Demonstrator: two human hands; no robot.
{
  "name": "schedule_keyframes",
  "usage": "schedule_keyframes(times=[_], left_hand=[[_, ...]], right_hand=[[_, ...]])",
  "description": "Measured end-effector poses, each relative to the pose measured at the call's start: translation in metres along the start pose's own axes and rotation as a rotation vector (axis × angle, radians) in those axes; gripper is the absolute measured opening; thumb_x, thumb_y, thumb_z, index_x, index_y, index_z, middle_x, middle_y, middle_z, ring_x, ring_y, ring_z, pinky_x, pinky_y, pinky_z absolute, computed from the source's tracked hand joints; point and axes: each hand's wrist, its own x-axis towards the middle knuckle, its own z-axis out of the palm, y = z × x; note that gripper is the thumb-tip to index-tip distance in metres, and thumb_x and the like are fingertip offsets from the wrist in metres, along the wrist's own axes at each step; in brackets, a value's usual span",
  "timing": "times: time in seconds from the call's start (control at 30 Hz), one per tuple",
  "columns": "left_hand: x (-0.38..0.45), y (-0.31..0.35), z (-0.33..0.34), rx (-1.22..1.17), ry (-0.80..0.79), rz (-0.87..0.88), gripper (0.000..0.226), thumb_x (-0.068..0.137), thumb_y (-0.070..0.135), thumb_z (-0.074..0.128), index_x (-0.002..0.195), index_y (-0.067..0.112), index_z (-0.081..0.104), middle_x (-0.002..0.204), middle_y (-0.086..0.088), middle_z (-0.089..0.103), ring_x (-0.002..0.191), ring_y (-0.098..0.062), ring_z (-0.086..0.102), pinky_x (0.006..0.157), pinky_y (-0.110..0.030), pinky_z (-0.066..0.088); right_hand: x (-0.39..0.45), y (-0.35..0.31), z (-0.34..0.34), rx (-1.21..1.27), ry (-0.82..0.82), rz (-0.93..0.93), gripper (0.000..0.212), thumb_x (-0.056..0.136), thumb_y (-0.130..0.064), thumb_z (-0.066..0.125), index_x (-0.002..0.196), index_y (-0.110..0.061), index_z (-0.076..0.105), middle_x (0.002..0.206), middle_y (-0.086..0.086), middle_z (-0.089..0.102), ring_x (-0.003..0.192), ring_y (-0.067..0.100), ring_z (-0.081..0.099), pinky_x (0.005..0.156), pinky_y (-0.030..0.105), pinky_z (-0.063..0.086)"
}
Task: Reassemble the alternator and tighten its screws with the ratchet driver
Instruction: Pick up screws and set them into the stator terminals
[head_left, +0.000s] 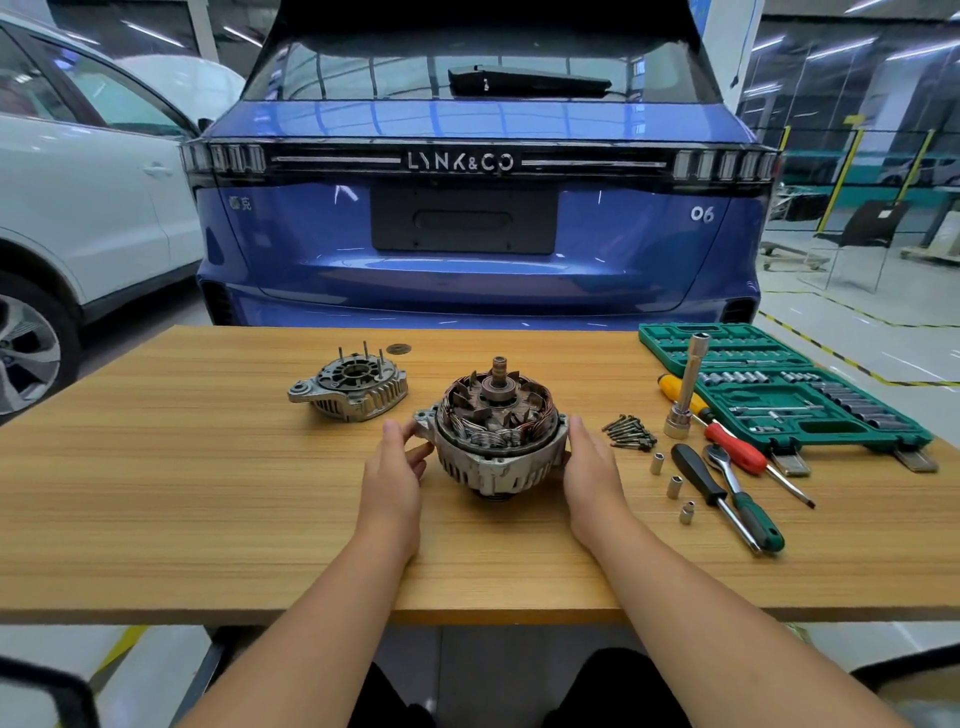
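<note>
Grey alternator body (496, 457) with copper windings, wood-grain table (208, 467), green socket case (779, 384), blue car (478, 249).

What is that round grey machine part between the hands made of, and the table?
The round grey alternator body looks like dull cast metal, probably aluminium, with reddish copper-looking wire coils inside. The tan table shows streaky wood grain, though it may be a printed laminate.
</note>
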Motion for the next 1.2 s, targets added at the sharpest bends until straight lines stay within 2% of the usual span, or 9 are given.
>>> schedule_keyframes(times=[0.07,0.2,0.3,0.4,0.57,0.77,0.9,1.0,1.2], left_hand=[[0.0,0.002,-0.001,-0.006,0.022,-0.015,0.039,0.107,0.049,0.031,0.116,0.031,0.064,0.119,0.007,0.067,0.111,-0.012,0.063,0.093,-0.03,0.046],[0.0,0.001,0.001,0.096,-0.009,0.0,0.041,0.105,0.038,0.042,0.143,0.025,0.053,0.129,0.004,0.061,0.119,-0.015,0.058,0.094,-0.03,0.046],[0.002,-0.002,0.001,0.126,-0.028,0.026,0.045,0.104,0.03,0.045,0.149,0.028,0.047,0.132,0.008,0.06,0.12,-0.014,0.056,0.087,-0.027,0.046],[0.003,-0.003,0.0,0.167,-0.022,0.024,0.046,0.102,0.033,0.049,0.148,0.032,0.048,0.121,0.017,0.062,0.112,-0.009,0.058,0.088,-0.032,0.049],[0.005,-0.006,0.0,0.175,-0.016,0.028,0.046,0.102,0.034,0.05,0.148,0.033,0.049,0.126,0.013,0.062,0.114,-0.011,0.058,0.082,-0.028,0.05],[0.008,-0.008,0.0,0.149,0.001,0.019,0.043,0.104,0.032,0.05,0.147,0.031,0.05,0.121,0.013,0.063,0.112,-0.011,0.059,0.081,-0.027,0.05],[0.014,-0.006,0.0,0.037,0.119,-0.03,0.023,0.104,0.032,0.05,0.124,0.029,0.061,0.108,0.003,0.066,0.1,-0.011,0.062,0.072,-0.027,0.048],[0.023,-0.001,-0.004,-0.012,0.229,-0.018,0.008,0.102,0.031,0.053,0.107,0.031,0.06,0.103,0.001,0.063,0.086,-0.008,0.06,0.067,-0.024,0.046],[0.06,0.014,-0.031,-0.007,0.38,-0.077,0.026,0.098,0.036,0.061,0.119,0.025,0.052,0.108,-0.003,0.063,0.088,-0.018,0.056,0.086,-0.041,0.053]], right_hand=[[0.007,0.007,-0.003,-0.004,-0.021,0.009,0.043,0.105,-0.048,0.041,0.073,-0.045,0.069,0.083,-0.032,0.062,0.089,-0.006,0.057,0.078,0.023,0.044],[0.011,0.011,-0.004,0.009,-0.063,-0.009,0.037,0.104,-0.051,0.039,0.087,-0.046,0.072,0.094,-0.027,0.064,0.105,0.005,0.058,0.1,0.042,0.051],[0.009,0.009,-0.004,-0.008,-0.037,-0.005,0.043,0.105,-0.048,0.04,0.079,-0.051,0.074,0.087,-0.027,0.07,0.105,0.008,0.06,0.094,0.041,0.054],[0.003,0.002,-0.003,-0.031,-0.051,-0.006,0.051,0.107,-0.045,0.036,0.073,-0.065,0.068,0.078,-0.043,0.063,0.096,-0.002,0.06,0.075,0.025,0.047],[0.004,0.003,-0.003,-0.044,-0.027,-0.019,0.046,0.107,-0.043,0.037,0.079,-0.042,0.074,0.081,-0.038,0.066,0.091,-0.004,0.06,0.075,0.025,0.048],[0.002,0.003,-0.005,-0.052,-0.023,-0.03,0.041,0.108,-0.044,0.035,0.089,-0.036,0.07,0.079,-0.043,0.063,0.088,-0.009,0.061,0.07,0.022,0.043],[-0.003,0.002,-0.004,-0.057,-0.013,-0.047,0.041,0.107,-0.046,0.034,0.082,-0.041,0.067,0.076,-0.049,0.058,0.082,-0.019,0.059,0.069,0.017,0.04],[0.001,0.006,-0.004,-0.073,-0.001,-0.06,0.041,0.106,-0.049,0.034,0.089,-0.04,0.07,0.079,-0.043,0.063,0.095,-0.004,0.059,0.073,0.023,0.046],[0.007,0.012,-0.004,-0.004,-0.021,-0.039,0.045,0.1,-0.055,0.035,0.106,-0.033,0.073,0.105,-0.012,0.074,0.109,0.018,0.065,0.099,0.051,0.054]])
